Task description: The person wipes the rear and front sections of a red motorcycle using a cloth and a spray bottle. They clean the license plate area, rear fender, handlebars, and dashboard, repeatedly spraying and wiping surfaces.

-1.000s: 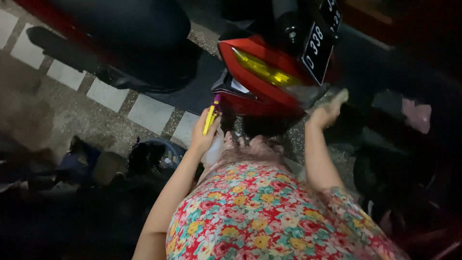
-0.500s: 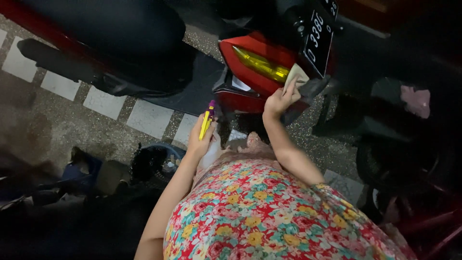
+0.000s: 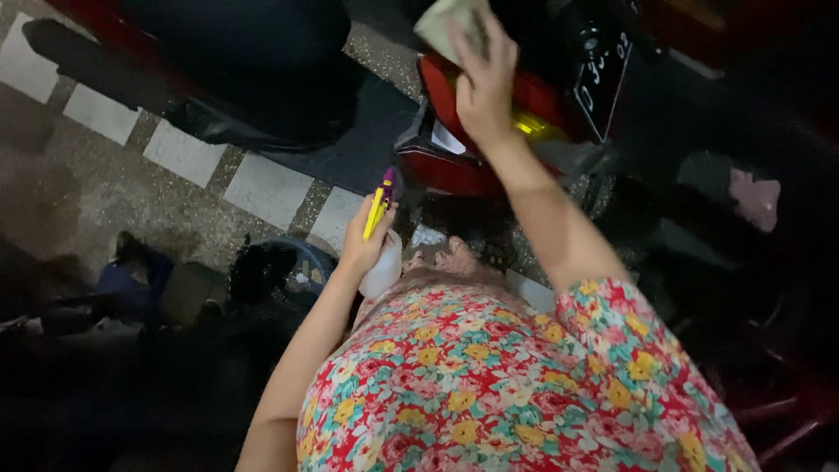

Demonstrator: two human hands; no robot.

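Near us, lower centre, our left hand (image 3: 365,249) grips a spray bottle (image 3: 382,229), yellow-purple trigger up, same as a second ago. Our right hand (image 3: 483,87) has swung from the right up to top centre, so wiping now covers the scooter's red tail (image 3: 454,170). It clutches a pale cloth (image 3: 444,24), pressed flat, crumpled, slightly blurred.

The motorbike's tail (image 3: 472,166) was red with a yellow lamp (image 3: 535,128). At seven o'clock from it, the spray bottle (image 3: 381,234) had a yellow and purple head over a whitish body. The dress (image 3: 489,385) bore red, yellow and teal flowers. The cloth (image 3: 446,24) at twelve o'clock was pale.
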